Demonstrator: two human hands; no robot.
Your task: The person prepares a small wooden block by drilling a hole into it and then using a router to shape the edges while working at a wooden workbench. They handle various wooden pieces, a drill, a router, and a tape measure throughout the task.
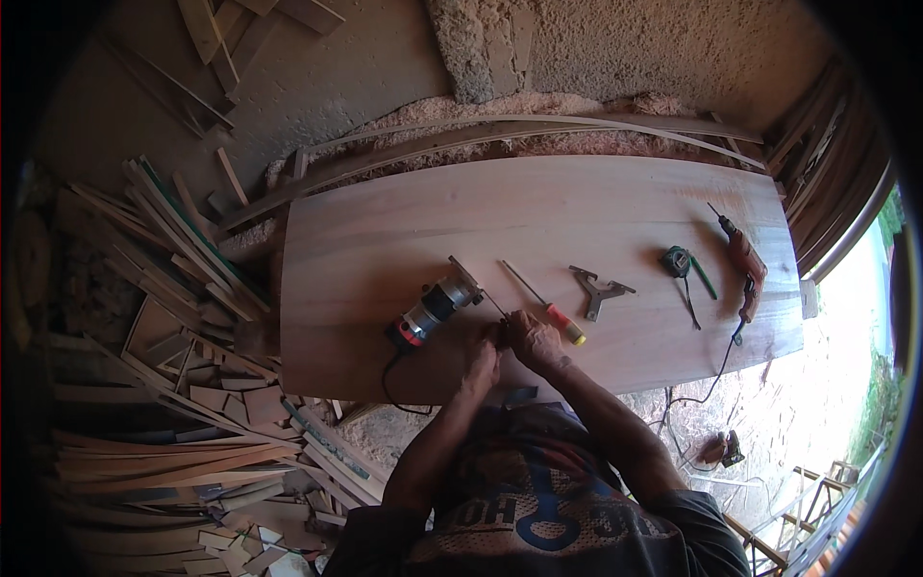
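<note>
Nearest the body, the left hand [484, 362] and right hand [538, 343] meet above the near part of the pale wooden worktop [375, 226]. The right fingers look clasped around the near end of a thin rod [496, 305]. The left fingers are bent in close beside them at a small dark piece [503, 335], but whether they grip it I cannot tell.

The rod slants away to the left, towards the base of the router [435, 302], which lies on its side with its cord [386, 377] trailing to the near edge. For handling the rod well, I would steady the dark piece with the left fingers, work from the right wrist in small movements, and keep the cord clear of both forearms. With the router so close, its plug is best out of the socket.

Just right of the hands lies a screwdriver [567, 327], with a Y-shaped metal bracket [598, 290] beyond it; further right are a tape measure [676, 260] and a drill [746, 274].

The knuckles hide most of the dark piece, and the rod's far tip blurs into the router's base: contact there is unclear. The router cord's end is out of sight.
</note>
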